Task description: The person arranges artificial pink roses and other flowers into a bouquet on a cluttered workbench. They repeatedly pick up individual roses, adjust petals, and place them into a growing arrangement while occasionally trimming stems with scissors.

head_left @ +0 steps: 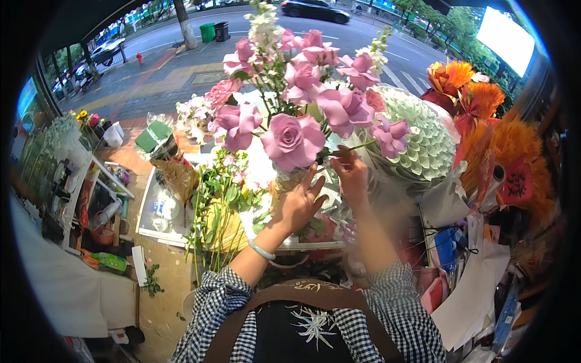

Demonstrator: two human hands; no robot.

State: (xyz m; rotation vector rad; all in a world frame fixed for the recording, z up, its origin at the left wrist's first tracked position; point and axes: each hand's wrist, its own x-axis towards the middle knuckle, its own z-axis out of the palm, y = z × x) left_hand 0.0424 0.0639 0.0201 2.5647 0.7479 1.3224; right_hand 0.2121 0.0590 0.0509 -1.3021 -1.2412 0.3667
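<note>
A tall arrangement of pink-purple roses (293,140) and white flower spikes (264,27) rises in front of me. Low on its near side, my left hand (301,206) reaches up with fingers apart, close under the largest rose, and nothing shows in its grip. My right hand (351,176) has its fingers bent together at the stem of a rose (391,137) that leans out to the right. That stem runs sideways from the fingertips up to the bloom. The vessel or base holding the flowers is mostly hidden behind my hands and the blooms.
Cut stems with green leaves (221,224) lie left on the worktable. A pale green fan-petal bouquet (417,136) stands right, beside orange feathery decorations (484,100). Wrapping paper (475,296) and tools crowd the lower right. A white shelf (78,199) stands left; the street lies beyond.
</note>
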